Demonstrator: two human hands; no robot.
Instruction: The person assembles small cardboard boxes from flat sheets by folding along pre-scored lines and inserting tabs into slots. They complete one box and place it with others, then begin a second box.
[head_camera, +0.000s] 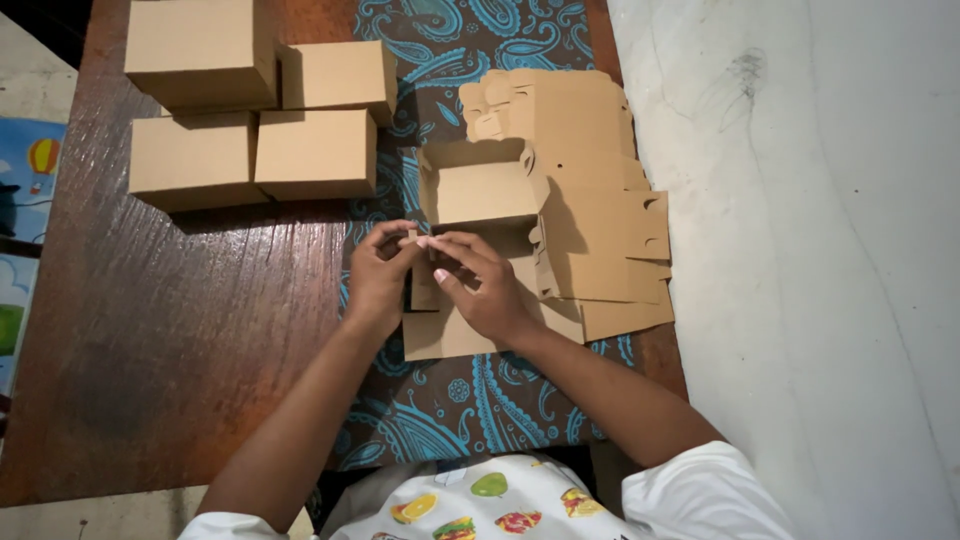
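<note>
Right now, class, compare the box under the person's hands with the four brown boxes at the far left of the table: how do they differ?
The half-folded box stands open, its walls up and flaps spread; the four finished boxes are closed on every side.
Both hands, left and right, pinch the half-folded box's flap; nothing touches the finished boxes.
The half-folded box sits on the paisley cloth; the finished boxes sit mostly on bare wood.
Both are plain brown cardboard.

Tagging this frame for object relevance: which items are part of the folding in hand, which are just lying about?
In hand:
- left hand and right hand, pinching a flap
- half-folded cardboard box
- stack of flat box blanks
- four finished boxes

Lying about:
- blue paisley cloth
- wooden table
- grey floor
</note>
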